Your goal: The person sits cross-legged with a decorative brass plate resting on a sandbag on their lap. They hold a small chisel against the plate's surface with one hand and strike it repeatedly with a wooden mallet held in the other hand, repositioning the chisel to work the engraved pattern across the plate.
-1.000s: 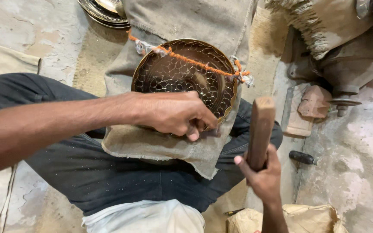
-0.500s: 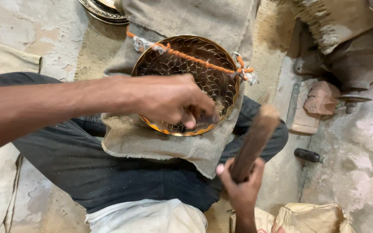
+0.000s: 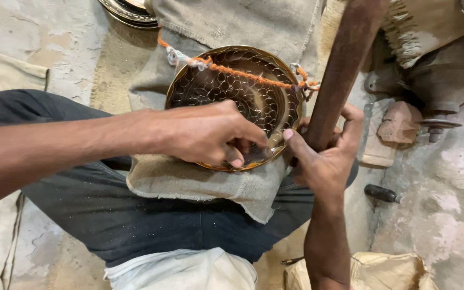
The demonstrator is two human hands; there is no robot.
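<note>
The right hand (image 3: pixel 323 161) is gripping a wooden mallet (image 3: pixel 345 70) upright, ready to strike. Just left of it, the left hand (image 3: pixel 210 134) is pinching a small tool (mostly hidden) against the brass plate (image 3: pixel 216 86), which is resting on burlap (image 3: pixel 189 180) for cushioning.

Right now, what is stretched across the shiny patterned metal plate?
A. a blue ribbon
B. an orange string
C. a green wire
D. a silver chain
B: an orange string runs across the upper part of the brass plate, from its left rim to its right rim.
</note>
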